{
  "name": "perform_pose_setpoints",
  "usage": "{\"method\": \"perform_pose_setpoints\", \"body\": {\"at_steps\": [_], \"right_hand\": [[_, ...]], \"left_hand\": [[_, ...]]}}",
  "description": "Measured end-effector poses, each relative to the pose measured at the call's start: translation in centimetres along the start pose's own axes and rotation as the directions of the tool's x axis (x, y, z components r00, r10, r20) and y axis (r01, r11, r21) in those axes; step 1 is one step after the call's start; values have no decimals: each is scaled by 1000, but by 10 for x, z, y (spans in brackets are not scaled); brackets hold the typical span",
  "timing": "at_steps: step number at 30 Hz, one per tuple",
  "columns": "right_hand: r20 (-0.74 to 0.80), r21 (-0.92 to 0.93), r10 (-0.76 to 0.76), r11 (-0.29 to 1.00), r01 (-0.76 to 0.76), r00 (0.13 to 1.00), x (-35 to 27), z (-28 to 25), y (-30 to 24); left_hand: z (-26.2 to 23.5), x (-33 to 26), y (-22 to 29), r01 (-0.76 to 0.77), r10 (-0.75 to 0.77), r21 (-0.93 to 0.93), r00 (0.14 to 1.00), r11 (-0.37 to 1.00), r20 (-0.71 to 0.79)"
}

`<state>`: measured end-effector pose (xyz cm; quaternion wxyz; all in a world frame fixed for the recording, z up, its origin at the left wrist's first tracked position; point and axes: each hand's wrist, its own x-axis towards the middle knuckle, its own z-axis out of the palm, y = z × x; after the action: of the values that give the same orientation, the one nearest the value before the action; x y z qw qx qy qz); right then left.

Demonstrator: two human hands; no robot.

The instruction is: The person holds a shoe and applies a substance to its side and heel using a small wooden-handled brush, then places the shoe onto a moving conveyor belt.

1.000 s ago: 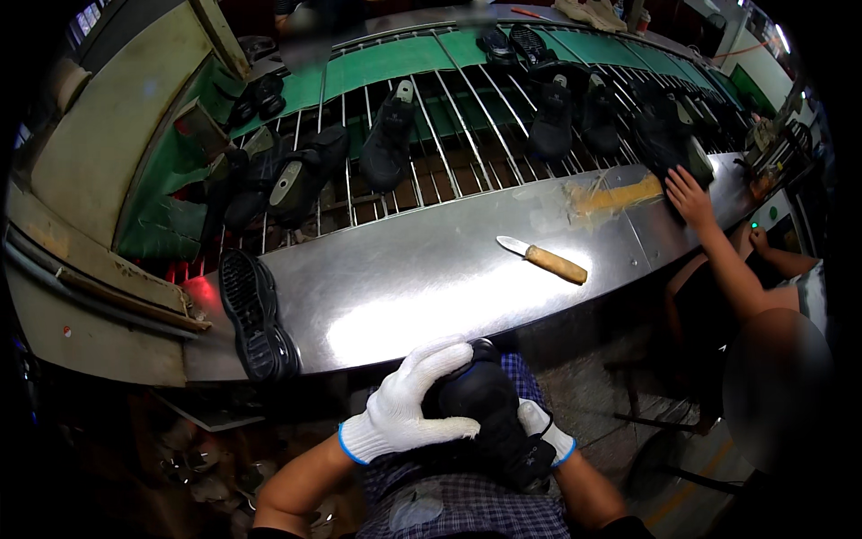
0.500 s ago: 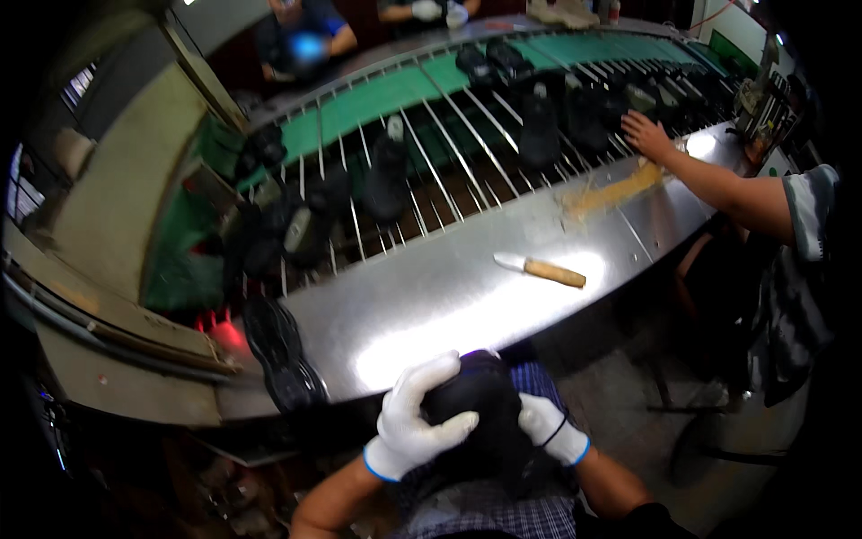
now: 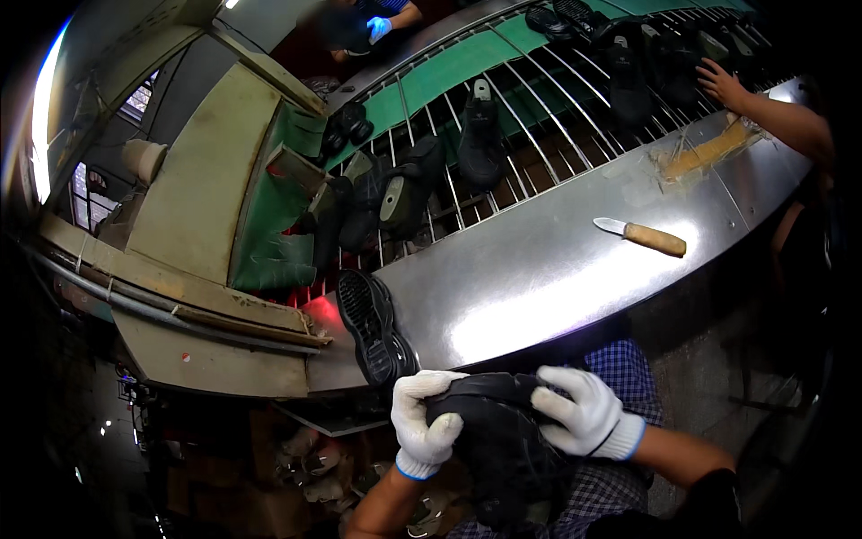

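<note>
A black shoe [image 3: 503, 440] is held over my lap between both white-gloved hands. My left hand [image 3: 425, 424] is closed round its left edge, thumb on the near side. On the right edge lies my right hand [image 3: 585, 415], its fingers bent over the shoe's upper and a little blurred. Just beyond my left hand, a black shoe sole [image 3: 373, 325] rests tread up at the bench's left end. A knife with a wooden handle [image 3: 655, 240] lies on the metal bench [image 3: 503, 269], away from both hands.
Behind the bench, a conveyor of metal rods [image 3: 539, 135] carries several black shoes [image 3: 482, 139] and green sheeting [image 3: 386, 112]. A red glow marks the tunnel opening at left. Another person's hand [image 3: 723, 85] reaches over the conveyor at right; a blue-gloved hand [image 3: 379, 29] shows at the far side.
My view has swung left, so the bench and knife appear further right. My right hand has moved up the shoe's side onto its upper; the shoe has turned in my hands.
</note>
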<state>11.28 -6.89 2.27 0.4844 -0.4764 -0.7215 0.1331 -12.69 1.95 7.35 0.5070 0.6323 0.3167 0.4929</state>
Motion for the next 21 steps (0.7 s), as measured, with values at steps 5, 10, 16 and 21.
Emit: {"method": "perform_pose_setpoints", "body": {"at_steps": [5,10,16,21], "right_hand": [[-75,316,-230,918,242,970,78,11,23],[345,223,-51,974,-30,937,110,-15,9],[285,254,-22,966,-53,958,52,-53,2],[38,146,0,989,-6,999,23,-13,15]], "left_hand": [[4,10,10,49,-52,29,994,998,98],[-2,14,6,78,-94,177,992,981,84],[-28,31,17,101,-160,212,946,972,283],[-26,32,10,111,-166,206,949,972,268]]}}
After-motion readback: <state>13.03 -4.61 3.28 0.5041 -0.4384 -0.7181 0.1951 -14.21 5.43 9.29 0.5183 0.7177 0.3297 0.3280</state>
